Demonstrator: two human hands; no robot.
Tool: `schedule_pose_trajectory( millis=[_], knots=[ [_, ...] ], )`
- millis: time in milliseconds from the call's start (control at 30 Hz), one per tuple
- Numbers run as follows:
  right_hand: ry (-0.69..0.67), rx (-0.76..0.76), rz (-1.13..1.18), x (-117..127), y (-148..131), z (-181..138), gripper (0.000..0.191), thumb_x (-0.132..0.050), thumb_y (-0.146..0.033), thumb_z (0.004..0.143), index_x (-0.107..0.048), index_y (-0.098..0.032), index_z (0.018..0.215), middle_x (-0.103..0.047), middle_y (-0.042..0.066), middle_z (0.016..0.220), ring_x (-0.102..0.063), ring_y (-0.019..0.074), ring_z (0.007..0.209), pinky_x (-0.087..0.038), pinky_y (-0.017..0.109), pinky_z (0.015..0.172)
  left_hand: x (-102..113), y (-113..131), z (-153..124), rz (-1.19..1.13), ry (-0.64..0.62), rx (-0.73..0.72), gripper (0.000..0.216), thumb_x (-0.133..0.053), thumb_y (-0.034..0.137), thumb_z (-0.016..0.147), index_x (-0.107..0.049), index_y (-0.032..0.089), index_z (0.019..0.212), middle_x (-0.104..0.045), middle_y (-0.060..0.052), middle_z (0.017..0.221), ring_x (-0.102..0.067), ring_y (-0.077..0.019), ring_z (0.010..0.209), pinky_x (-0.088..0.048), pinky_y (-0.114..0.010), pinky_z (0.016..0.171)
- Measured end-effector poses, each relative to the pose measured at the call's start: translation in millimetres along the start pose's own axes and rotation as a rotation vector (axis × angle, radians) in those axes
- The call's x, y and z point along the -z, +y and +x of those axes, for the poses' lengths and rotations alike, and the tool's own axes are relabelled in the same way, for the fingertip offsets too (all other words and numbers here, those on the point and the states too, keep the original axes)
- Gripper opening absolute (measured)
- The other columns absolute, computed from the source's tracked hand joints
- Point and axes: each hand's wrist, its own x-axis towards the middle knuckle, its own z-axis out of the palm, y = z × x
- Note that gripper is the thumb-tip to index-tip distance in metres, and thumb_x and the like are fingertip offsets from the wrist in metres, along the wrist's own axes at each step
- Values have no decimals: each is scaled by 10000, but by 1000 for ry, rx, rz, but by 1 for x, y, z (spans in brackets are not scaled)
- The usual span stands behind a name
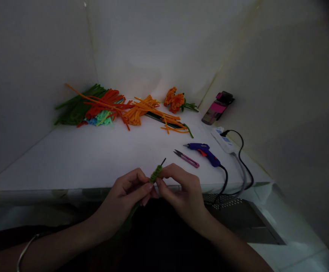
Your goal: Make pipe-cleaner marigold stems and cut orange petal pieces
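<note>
Both hands meet at the near edge of the white table (pixel 96 158). My left hand (pixel 126 198) and my right hand (pixel 181 192) pinch a thin dark stick wrapped in green pipe cleaner (pixel 156 174), which points up and away with a bare dark tip. Each hand's fingers are closed on it, the left lower down, the right by the green coil. A bracelet sits on my left wrist.
At the back lie piles of green, red, orange and light blue pipe cleaners (pixel 108 107) and orange pipe-cleaner flowers (pixel 176 101). To the right are small pink snips (pixel 187 158), a purple glue gun (pixel 205 152) with a black cord, a white power strip (pixel 223 140) and a pink bottle (pixel 217 107). White walls enclose the table.
</note>
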Motion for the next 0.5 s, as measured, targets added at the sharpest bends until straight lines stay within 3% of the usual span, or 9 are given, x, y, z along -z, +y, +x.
schedule_pose_trajectory(
  millis=[233,500],
  knots=[
    [42,113,-82,-4,0,2,108,-553,-69,748,-602,-158,713,-628,25,655,-553,135,633,-455,277,596,-1,-9,-4,-1,51,0,139,-521,252,873,-491,170,764,-487,40,659,-371,-71,593,-297,-198,544],
    [96,343,-256,-9,13,-3,103,-570,-82,768,-589,-182,784,-644,24,701,-556,132,630,-468,280,581,-4,-6,-5,-149,67,93,144,-560,235,836,-499,155,733,-480,31,649,-371,-67,588,-300,-184,545]
  ],
)
